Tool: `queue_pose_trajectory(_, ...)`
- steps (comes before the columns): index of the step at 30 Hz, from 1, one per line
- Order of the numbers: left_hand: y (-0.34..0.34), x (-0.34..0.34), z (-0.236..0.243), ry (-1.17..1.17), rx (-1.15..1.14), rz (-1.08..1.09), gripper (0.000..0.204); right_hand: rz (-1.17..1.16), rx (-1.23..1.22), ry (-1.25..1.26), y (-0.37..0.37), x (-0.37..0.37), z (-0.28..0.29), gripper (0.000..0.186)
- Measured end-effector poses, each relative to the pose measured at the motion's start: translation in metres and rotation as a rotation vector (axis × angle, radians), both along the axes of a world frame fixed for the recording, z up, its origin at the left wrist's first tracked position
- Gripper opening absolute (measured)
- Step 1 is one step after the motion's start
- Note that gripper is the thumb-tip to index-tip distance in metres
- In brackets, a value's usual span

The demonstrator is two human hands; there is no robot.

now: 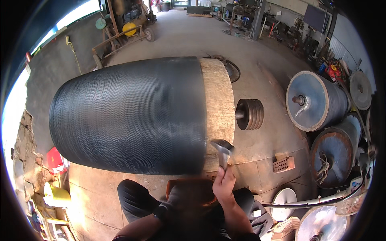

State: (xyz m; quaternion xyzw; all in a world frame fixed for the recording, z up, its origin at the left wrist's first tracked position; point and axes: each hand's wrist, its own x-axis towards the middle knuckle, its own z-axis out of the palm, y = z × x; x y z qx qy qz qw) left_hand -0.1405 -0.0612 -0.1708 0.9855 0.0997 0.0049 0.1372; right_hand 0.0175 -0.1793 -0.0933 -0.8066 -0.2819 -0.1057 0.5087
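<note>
A large horizontal roller (132,116) lies across the view, covered with fine, dark, ridged windings. At its right end a rough tan band (218,100) is left bare. My right hand (225,182) is closed around the handle of a hammer (223,147), whose metal head is at the lower part of the tan band; whether it touches the band I cannot tell. My left hand (177,199) is dark and blurred, low in front of the roller, at an orange-brown container (172,185) between my knees. Its fingers do not show clearly.
A grooved pulley (251,114) sticks out on a shaft from the roller's right end. On the floor at right lies a perforated brick (283,164). Other drums (307,100) stand along the right side. A wheeled machine (128,30) is at the far left, a yellow object (57,195) near left.
</note>
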Motion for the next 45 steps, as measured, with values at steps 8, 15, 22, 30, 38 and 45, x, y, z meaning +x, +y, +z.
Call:
queue_pose_trajectory(8, 0.003, -0.002, 0.0, -0.017, 0.003, -0.02, 0.041, 0.012, -0.024, -0.078, 0.004, 0.0, -0.003, 0.025)
queue_pose_trajectory(15, 0.008, 0.004, 0.016, -0.208, 0.072, 0.024, 0.031, -0.057, -0.197, 0.073, 0.008, -0.01, 0.0, 0.024)
queue_pose_trajectory(22, 0.098, 0.059, 0.142, -0.963, 0.27, -0.096, 0.039, -0.059, -0.248, -0.452, -0.012, -0.003, 0.015, 0.022)
queue_pose_trajectory(30, 0.155, 0.105, 0.157, -1.107, 0.37, 0.011, 0.036, -0.047, 0.275, -0.005, -0.02, -0.02, 0.03, 0.011)
queue_pose_trajectory(38, 0.159, 0.106, 0.151, -1.108, 0.332, 0.019, 0.038, -0.079, 0.062, 0.103, -0.016, -0.025, 0.036, 0.018)
queue_pose_trajectory(45, 0.158, 0.107, 0.159, -1.085, 0.379, 0.0, 0.042, -0.092, -0.263, 0.062, -0.007, 0.009, 0.034, 0.021)
